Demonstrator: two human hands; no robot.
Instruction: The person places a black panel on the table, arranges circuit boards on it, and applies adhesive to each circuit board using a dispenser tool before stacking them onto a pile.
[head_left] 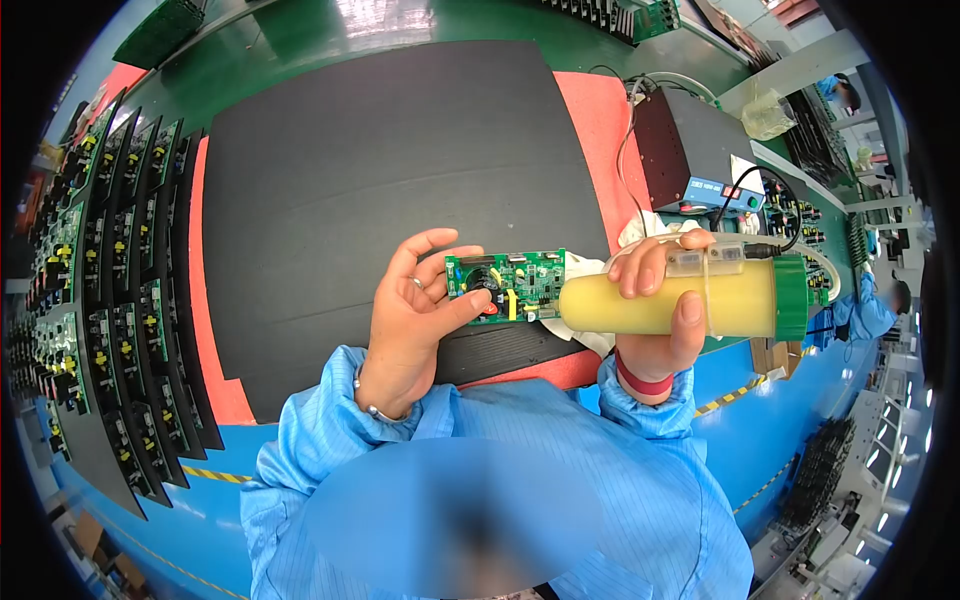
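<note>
My left hand holds a green circuit board by its left end, with the thumb on top near a black round part. My right hand is wrapped round a large tube of pale yellow material with a green cap at its right end. The tube lies level, and its rounded left end is at the board's right edge. Whether the two touch cannot be told. White cloth shows behind and below the tube's left end.
A black mat lies over a red sheet. Racks of circuit boards stand at the left. A dark control box with hose and cable sits at the back right. Another person is at the far right.
</note>
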